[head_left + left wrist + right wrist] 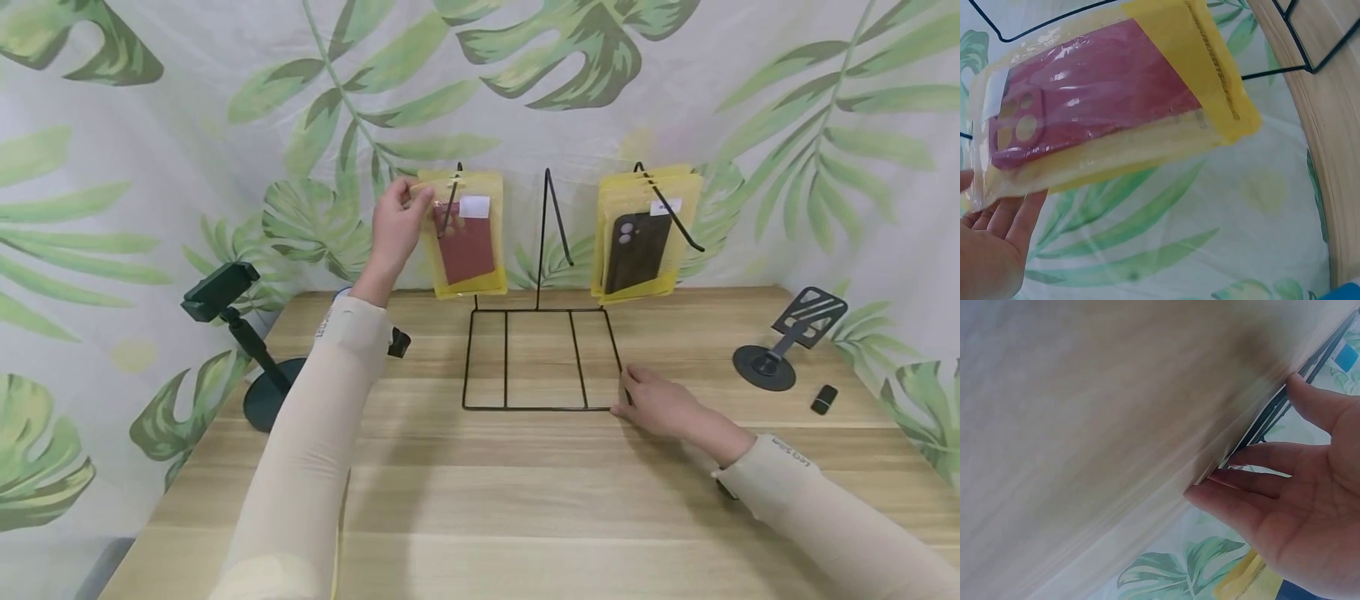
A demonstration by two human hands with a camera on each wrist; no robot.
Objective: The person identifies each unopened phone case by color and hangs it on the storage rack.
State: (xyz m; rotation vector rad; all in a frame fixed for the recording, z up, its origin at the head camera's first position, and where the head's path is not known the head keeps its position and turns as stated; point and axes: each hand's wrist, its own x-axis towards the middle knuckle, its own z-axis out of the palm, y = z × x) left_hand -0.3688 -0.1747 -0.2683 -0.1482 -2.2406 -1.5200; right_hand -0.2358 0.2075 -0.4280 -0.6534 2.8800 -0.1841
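A black wire display rack (pixel 542 310) stands on the table with three upright hooks. On its left hook hangs a clear-and-yellow bag (pixel 442 285) with a dark red phone case (pixel 1104 81) inside. My left hand (pixel 397 225) pinches the upper left corner of this bag between thumb and fingers. At the front right corner of the rack's base, my right hand (pixel 663 407) holds the wire, fingertips down against the tabletop. Several yellow bags (pixel 609 187) hang on the right hook, a black phone case (pixel 637 250) in the foremost. The middle hook is bare.
A dark green phone stand (pixel 247 333) is at the left of the wooden table (pixel 495 492). At the right are a black folding stand (pixel 765 367) and a small black object (pixel 824 399). A leaf-patterned cloth (pixel 570 50) hangs behind the rack.
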